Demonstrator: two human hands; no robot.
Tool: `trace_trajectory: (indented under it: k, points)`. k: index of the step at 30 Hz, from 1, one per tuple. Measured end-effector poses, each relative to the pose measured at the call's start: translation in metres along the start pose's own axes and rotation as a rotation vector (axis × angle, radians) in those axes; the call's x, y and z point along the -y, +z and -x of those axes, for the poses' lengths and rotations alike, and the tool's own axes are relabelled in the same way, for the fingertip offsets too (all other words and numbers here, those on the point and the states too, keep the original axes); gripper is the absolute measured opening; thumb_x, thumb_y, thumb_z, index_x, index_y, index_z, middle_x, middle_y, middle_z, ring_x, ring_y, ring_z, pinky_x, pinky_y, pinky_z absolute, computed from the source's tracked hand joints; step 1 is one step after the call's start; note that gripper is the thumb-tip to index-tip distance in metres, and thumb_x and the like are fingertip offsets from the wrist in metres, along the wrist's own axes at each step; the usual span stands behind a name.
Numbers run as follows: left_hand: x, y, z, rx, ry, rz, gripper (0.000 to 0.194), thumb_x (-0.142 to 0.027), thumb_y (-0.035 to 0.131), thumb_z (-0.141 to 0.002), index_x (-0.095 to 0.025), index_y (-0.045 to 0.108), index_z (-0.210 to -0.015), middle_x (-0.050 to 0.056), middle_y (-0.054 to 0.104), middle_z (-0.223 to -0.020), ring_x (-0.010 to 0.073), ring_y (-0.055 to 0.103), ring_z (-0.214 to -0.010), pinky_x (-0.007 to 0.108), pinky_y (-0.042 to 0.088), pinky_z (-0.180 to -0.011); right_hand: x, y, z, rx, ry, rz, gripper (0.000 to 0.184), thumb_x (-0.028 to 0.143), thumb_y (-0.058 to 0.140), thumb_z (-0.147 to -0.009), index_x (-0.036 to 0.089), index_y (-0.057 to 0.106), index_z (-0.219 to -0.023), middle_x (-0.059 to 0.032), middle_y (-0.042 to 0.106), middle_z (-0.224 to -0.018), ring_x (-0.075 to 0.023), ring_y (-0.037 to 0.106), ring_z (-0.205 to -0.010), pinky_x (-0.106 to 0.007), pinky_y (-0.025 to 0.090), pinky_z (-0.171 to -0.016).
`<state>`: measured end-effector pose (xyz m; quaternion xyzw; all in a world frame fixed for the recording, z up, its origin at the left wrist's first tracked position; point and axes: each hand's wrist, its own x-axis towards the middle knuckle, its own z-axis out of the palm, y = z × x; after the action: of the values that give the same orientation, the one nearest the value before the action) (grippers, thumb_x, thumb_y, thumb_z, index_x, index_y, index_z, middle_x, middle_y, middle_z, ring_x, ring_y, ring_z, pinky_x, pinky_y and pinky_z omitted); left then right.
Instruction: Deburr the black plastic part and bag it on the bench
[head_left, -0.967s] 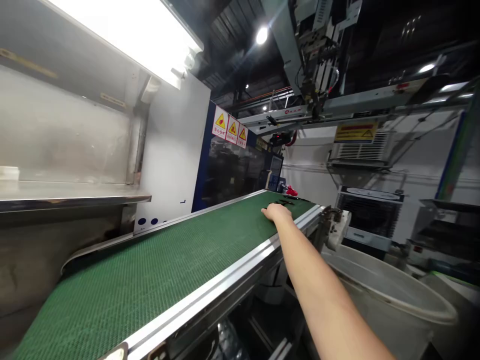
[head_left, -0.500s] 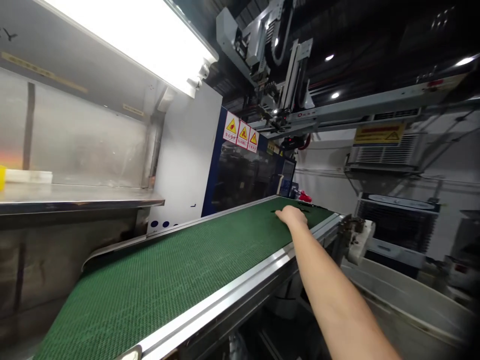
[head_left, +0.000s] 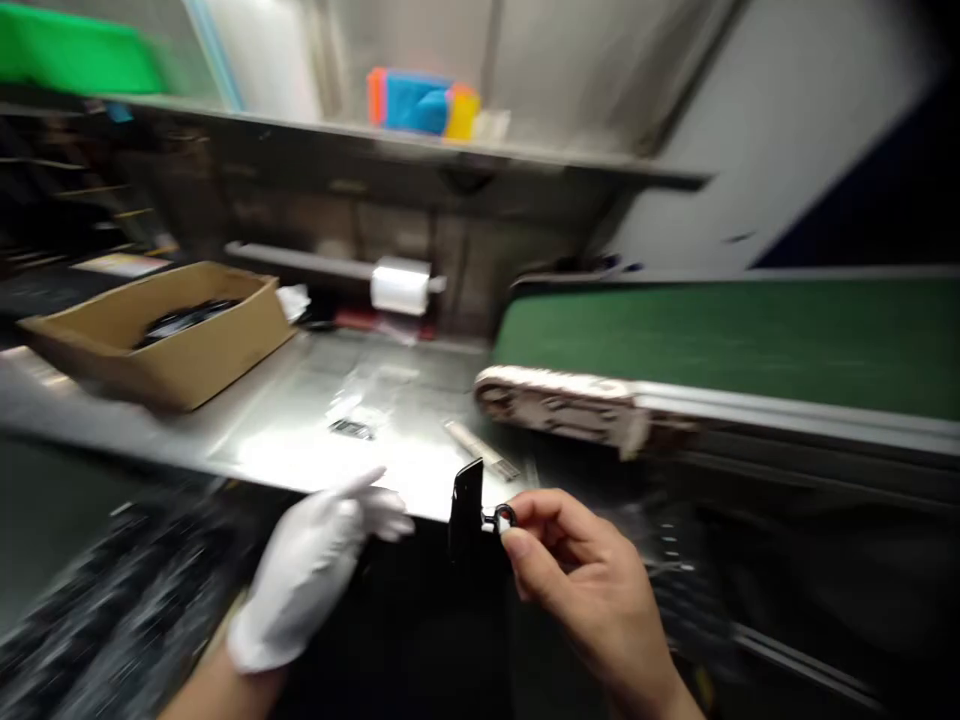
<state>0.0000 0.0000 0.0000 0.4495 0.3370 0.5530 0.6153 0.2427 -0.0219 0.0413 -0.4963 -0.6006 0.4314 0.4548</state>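
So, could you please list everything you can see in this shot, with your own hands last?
black part: one, black, pinched in right hand
cardboard box: one, brown, left on steel table, dark parts inside
steel table: one, silver, centre
conveyor belt: one, green, right
white roll: one, white, behind table
blocks: orange, blue, yellow, on shelf
left hand: white glove, open, near the part
right hand: bare, grip on the part

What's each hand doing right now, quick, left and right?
Left hand: gloved, fingers open, holding nothing, close beside the black part.
Right hand: bare, fingertips pinched shut on the black part by its small ring end.
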Motion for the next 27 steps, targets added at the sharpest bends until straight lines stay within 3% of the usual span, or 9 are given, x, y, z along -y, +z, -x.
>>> trace_trajectory:
  k: [2,4,7,11,18,27]
  points:
    - [0.012,-0.027,0.038,0.073,-0.195,0.175,0.067,-0.062,0.073,-0.095,-0.011,0.068,-0.137,0.016,0.08,-0.1,0.026,0.077,-0.083,0.034,0.062,-0.075,-0.021,0.05,0.009,0.075,0.087,-0.096,0.025,0.047,0.075,-0.096,0.023,0.073,-0.099,0.0028,0.062,-0.065,-0.0093,0.056,-0.054,-0.019,0.046,-0.053]
    - [0.03,-0.044,0.06,0.171,-0.309,0.383,0.072,-0.064,0.076,-0.091,-0.009,0.067,-0.137,0.018,0.08,-0.095,0.0256,0.078,-0.077,0.028,0.06,-0.065,-0.037,0.084,0.015,0.138,0.157,-0.142,0.024,0.047,0.076,-0.094,0.023,0.074,-0.098,0.0028,0.062,-0.065,-0.009,0.056,-0.054,-0.017,0.046,-0.053]
    - [0.055,-0.066,0.077,0.186,-0.332,0.526,0.065,-0.062,0.071,-0.095,-0.012,0.068,-0.135,0.015,0.08,-0.089,0.0234,0.078,-0.069,0.023,0.058,-0.055,-0.048,0.118,0.025,0.159,0.279,-0.176,0.025,0.049,0.079,-0.091,0.025,0.076,-0.095,0.0025,0.064,-0.066,-0.0089,0.057,-0.057,-0.016,0.046,-0.054]
    - [0.067,-0.091,0.091,0.186,-0.388,0.607,0.061,-0.058,0.071,-0.097,-0.014,0.067,-0.138,0.015,0.08,-0.088,0.0235,0.079,-0.07,0.022,0.059,-0.054,-0.054,0.146,0.037,0.135,0.422,-0.19,0.028,0.053,0.08,-0.089,0.026,0.076,-0.09,0.0023,0.066,-0.067,-0.0085,0.057,-0.058,-0.016,0.047,-0.056]
    - [0.077,-0.101,0.098,0.232,-0.398,0.695,0.055,-0.055,0.065,-0.102,-0.015,0.067,-0.14,0.012,0.08,-0.083,0.0201,0.078,-0.066,0.021,0.06,-0.057,-0.078,0.152,0.048,0.273,0.426,-0.209,0.02,0.047,0.075,-0.096,0.027,0.075,-0.099,0.0023,0.068,-0.071,-0.0091,0.061,-0.059,-0.016,0.052,-0.055]
    - [0.088,-0.092,0.099,0.187,-0.42,0.691,0.059,-0.057,0.064,-0.102,-0.014,0.063,-0.141,0.01,0.078,-0.078,0.0198,0.075,-0.063,0.022,0.055,-0.057,-0.085,0.143,0.047,0.267,0.438,-0.247,0.019,0.045,0.072,-0.099,0.027,0.072,-0.102,0.0025,0.067,-0.076,-0.0083,0.061,-0.064,-0.014,0.053,-0.059]
